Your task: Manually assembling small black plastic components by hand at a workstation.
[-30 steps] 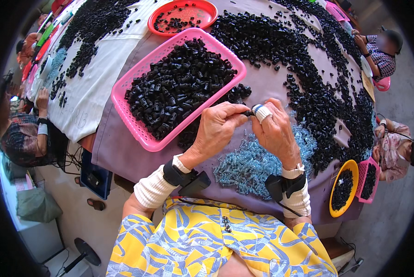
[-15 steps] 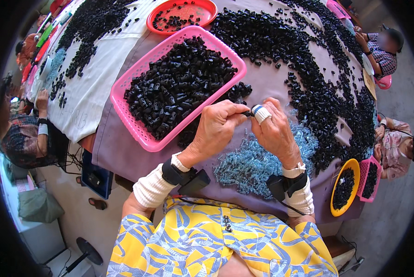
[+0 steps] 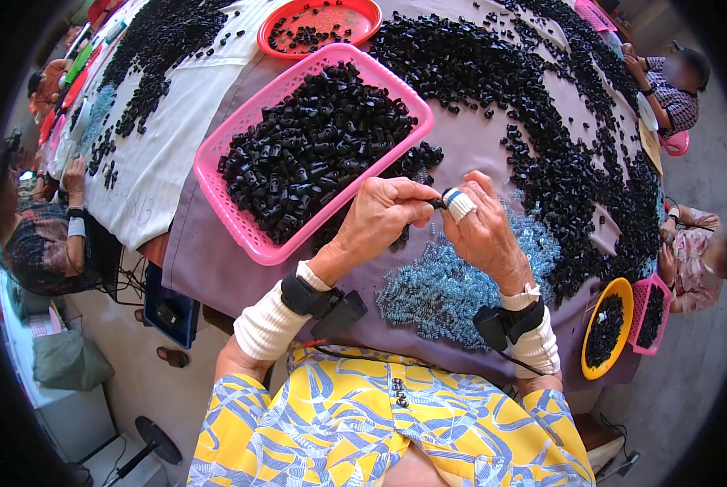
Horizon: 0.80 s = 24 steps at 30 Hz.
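Observation:
Over the table, my left hand is closed, thumb and forefinger pinching a small black plastic part. My right hand, a white blue-striped band around one finger, meets it from the other side and is closed on the same part. Fingers hide most of it. Under and beside my right hand spreads a heap of small bluish springs. A pink basket stands left of my hands, full of black plastic pieces that look like cord locks.
Loose black pieces cover much of the table's far and right side. A red tray sits beyond the basket; a yellow tray and a smaller pink basket are at right. Other people sit around the table, including a person at far right.
Both hands stay together at nearly the same spot, with small shifts of fingers and wrists. The black part now shows less between the fingertips.

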{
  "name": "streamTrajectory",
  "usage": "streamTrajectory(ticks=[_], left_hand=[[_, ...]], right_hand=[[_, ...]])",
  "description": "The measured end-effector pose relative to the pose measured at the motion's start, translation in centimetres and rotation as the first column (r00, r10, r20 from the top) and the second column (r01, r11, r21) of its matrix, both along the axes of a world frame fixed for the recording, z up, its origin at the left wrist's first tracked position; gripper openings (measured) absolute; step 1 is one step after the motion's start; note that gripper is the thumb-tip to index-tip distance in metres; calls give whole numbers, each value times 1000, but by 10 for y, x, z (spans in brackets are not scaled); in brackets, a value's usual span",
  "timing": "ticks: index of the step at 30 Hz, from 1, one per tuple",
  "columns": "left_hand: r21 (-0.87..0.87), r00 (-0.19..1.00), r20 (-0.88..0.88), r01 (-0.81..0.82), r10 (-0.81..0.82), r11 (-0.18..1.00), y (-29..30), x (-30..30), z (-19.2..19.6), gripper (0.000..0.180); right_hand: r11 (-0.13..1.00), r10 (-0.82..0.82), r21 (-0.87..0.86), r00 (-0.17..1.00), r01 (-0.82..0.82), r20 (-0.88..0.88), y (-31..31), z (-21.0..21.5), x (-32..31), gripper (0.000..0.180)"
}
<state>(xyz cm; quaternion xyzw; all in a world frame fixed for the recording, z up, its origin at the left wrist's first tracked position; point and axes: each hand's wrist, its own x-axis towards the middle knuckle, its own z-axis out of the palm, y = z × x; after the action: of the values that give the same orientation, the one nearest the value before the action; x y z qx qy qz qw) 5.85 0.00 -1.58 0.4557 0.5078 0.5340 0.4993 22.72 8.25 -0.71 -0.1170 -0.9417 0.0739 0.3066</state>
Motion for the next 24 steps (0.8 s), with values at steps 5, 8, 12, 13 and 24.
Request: streamTrajectory(ticks=[5, 8, 12, 13, 24], left_hand=[[-84, 996, 70, 58, -52, 995, 3, -3, 1, 16], [-59, 1000, 18, 21, -20, 998, 3, 0, -6, 17], [92, 981, -185, -38, 55, 995, 2, 1, -13, 19], [134, 970, -234, -38, 69, 990, 2, 2, -13, 20], [-39, 991, 72, -113, 116, 993, 0, 6, -5, 20]], right_hand=[[1000, -2, 11, 1000, 2, 7, 0, -4, 1, 14], [1000, -18, -17, 999, 19, 26, -2, -4, 0, 13], [996, -62, -63, 997, 65, 36, -6, -9, -3, 11], [994, -69, -80, 997, 71, 28, -7, -10, -3, 10], [978, -164, -104, 972, 183, 167, -7, 17, -7, 17]])
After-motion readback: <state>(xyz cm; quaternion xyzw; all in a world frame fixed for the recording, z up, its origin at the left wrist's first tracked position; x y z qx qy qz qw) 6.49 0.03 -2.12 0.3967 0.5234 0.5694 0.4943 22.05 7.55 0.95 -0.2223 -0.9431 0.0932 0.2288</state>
